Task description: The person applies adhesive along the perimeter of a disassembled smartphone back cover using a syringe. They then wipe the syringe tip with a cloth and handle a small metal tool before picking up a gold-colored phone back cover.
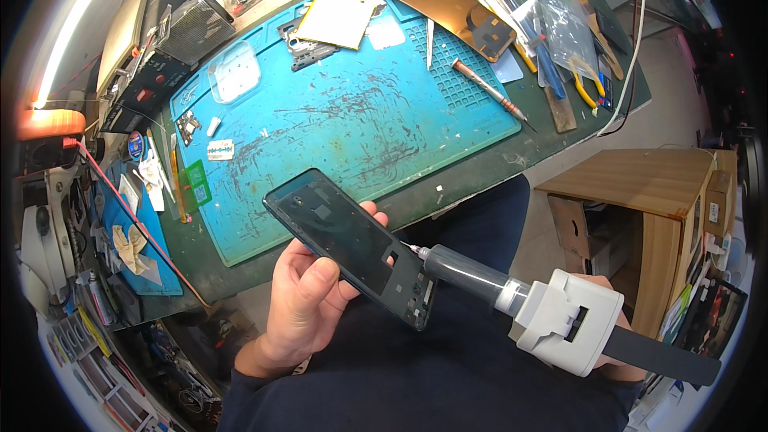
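Observation:
My left hand [306, 300] grips a dark phone mid-frame [348, 234] by its long edges, thumb on the near side and fingertips over the far side. The frame is tilted above the bench's front edge, its inner face up, with a small rectangular opening near the lower end. My right hand [621, 319] holds a white dispenser gun [570, 324], which hides most of that hand. A clear syringe barrel [474, 273] sticks out of the gun. Its fine tip is at the frame's right long edge; whether it touches cannot be made out.
A scratched blue silicone mat [336, 126] covers the bench. On it lie a razor blade [221, 149], a clear plastic box [234, 74], a flat battery [336, 21], a screwdriver [489, 90] and a copper-coloured phone panel [444, 6]. Yellow-handled pliers [585, 91] lie right; a wooden cabinet [630, 180] stands beyond.

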`<state>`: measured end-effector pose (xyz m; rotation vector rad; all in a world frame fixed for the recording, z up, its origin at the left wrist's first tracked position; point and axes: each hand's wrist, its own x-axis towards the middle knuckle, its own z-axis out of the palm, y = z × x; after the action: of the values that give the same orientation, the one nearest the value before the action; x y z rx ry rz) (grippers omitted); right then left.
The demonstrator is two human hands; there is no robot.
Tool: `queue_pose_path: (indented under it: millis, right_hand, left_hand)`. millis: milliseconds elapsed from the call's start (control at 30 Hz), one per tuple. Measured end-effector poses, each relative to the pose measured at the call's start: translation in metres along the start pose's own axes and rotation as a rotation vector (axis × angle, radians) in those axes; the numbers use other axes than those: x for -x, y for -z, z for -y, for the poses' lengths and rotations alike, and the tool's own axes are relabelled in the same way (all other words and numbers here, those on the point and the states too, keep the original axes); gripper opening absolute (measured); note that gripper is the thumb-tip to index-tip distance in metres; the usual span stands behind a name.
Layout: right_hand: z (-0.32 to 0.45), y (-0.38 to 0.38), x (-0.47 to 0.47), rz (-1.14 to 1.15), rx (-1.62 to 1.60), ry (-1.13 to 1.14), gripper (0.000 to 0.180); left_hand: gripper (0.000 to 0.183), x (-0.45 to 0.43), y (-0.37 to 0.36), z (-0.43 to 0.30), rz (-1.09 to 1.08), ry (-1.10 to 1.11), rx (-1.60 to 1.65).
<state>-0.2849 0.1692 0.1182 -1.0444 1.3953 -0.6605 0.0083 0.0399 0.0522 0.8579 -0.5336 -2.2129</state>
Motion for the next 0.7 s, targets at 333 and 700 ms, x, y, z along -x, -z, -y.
queue_pose_path:
  millis: [333,700]
  right_hand:
    - [0.0033,-0.0011,0.0021,-0.031,0.013,0.022,0.043]
    - [-0.0005,-0.0015,0.0091,-0.037,0.007,-0.008,0.044]
  left_hand:
    - [0.062,-0.0004,0.0001,0.0009,0.0,-0.012,-0.009]
    - [0.062,0.0002,-0.0027,0.0012,-0.024,-0.017,-0.021]
